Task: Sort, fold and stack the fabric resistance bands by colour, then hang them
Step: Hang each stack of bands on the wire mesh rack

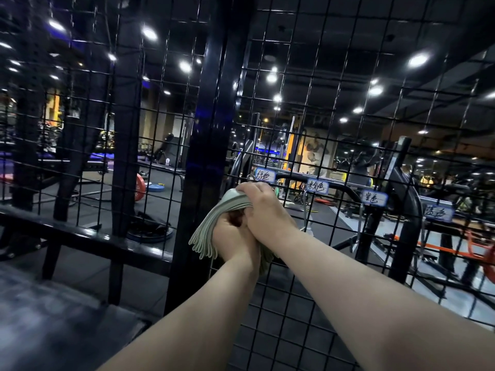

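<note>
Hanging judged under way: folded green bands (pixel 211 223) are held against the wire grid (pixel 294 129) below the green label (pixel 265 175), left hand (pixel 235 238) curled beneath, right hand (pixel 263 207) clamped over. Hook hidden; some loops could be missed and dropped.

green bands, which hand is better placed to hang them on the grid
Probably right: the right hand grips the top of the green bands, nearest the leftmost label; the left hand holds them lower.

Two bare forearms, uncovered to the frame's edge, end in the left hand (pixel 235 236) and right hand (pixel 264 207)
</note>
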The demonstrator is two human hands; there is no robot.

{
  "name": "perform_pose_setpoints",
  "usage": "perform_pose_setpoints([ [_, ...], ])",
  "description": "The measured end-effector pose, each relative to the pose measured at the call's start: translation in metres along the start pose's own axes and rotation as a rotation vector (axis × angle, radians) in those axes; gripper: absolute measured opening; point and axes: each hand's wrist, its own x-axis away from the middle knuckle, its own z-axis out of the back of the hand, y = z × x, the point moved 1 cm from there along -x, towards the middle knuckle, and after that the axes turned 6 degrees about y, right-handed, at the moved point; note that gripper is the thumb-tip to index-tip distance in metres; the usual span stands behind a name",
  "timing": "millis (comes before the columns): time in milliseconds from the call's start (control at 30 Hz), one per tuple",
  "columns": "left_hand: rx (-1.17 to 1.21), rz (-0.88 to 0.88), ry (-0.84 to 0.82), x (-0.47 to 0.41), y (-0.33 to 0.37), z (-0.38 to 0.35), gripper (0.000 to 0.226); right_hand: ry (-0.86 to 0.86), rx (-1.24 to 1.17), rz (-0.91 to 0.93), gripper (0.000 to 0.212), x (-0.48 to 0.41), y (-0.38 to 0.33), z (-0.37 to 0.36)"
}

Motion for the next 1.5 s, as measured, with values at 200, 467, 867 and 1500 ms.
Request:
perform_pose_setpoints([
  [200,-0.083,-0.009,0.007,-0.011,0.013,-0.005,0.017,0.056,-0.108,-0.056,0.044,-0.008,0.001,0.006],
  [467,-0.404,-0.101,-0.101,-0.018,-0.002,0.010,0.013,0.028,0.030,-0.025,0.048,0.001,0.002,0.006],
  [867,-0.530,-0.224,-0.084,-0.017,-0.005,0.020,0.014,-0.103,0.293,0.070,0.040,-0.016,-0.006,0.017],
  [1500,-0.674,-0.243,-0.090,-0.015,-0.001,0.020,0.010,-0.062,0.539,0.266,0.043,-0.017,-0.015,0.025],
])
